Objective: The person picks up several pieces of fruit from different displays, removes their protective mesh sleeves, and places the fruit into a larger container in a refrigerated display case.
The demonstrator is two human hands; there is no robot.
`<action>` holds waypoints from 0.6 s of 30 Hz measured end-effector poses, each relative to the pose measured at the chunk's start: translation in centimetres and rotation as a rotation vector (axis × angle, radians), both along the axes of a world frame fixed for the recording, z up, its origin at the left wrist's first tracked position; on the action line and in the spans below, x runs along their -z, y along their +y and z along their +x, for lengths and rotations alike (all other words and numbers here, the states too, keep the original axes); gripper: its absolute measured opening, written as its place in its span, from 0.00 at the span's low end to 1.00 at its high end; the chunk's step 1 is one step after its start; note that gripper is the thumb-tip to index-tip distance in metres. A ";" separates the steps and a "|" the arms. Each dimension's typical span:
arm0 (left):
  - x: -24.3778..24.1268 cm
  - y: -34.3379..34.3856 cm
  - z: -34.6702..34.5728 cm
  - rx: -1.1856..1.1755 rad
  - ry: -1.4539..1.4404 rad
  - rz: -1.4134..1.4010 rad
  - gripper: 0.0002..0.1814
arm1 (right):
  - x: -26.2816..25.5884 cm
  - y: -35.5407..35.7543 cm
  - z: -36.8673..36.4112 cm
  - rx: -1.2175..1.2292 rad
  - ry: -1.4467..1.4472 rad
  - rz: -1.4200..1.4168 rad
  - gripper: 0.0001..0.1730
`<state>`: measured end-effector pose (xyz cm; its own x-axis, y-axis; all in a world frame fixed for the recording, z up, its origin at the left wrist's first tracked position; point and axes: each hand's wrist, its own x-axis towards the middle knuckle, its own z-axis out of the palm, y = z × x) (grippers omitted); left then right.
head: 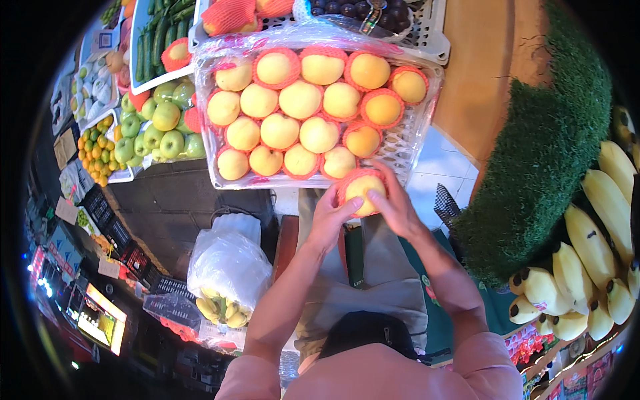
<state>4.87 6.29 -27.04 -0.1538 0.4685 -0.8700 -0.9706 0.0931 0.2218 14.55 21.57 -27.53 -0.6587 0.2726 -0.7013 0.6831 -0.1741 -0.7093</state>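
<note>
Between my left hand [331, 216] and my right hand [398, 205] I hold a yellow peach [364, 192] in a red foam net, both thumbs resting on its front. It is just off the near edge of a white plastic crate [400, 170] lined with clear film. Rows of yellow peaches [300, 99], many in red foam nets, fill most of that crate. Its perforated bottom shows at the right side. My fingertips under the held peach are hidden.
Green apples [171, 144], small orange citrus [97, 150] and a tray of cucumbers [160, 45] lie to the left. Dark grapes [350, 9] are behind the crate. Artificial grass [525, 165] and bananas [590, 245] are at the right; bagged bananas [227, 270] stand lower left.
</note>
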 end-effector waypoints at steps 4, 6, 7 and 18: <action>0.2 0.5 2.9 0.061 0.129 -0.057 0.29 | -1.5 -0.3 1.3 -0.067 -0.064 0.066 0.51; 0.2 0.6 4.1 -0.077 0.003 -0.048 0.29 | -1.2 -0.2 2.1 0.060 -0.085 -0.013 0.53; 0.2 0.8 4.6 -0.147 -0.057 -0.045 0.30 | -1.0 0.2 2.1 0.112 -0.082 -0.021 0.53; 5.9 1.6 5.6 1.310 1.554 -0.249 0.25 | 7.6 1.5 0.3 -0.414 -0.286 0.767 0.40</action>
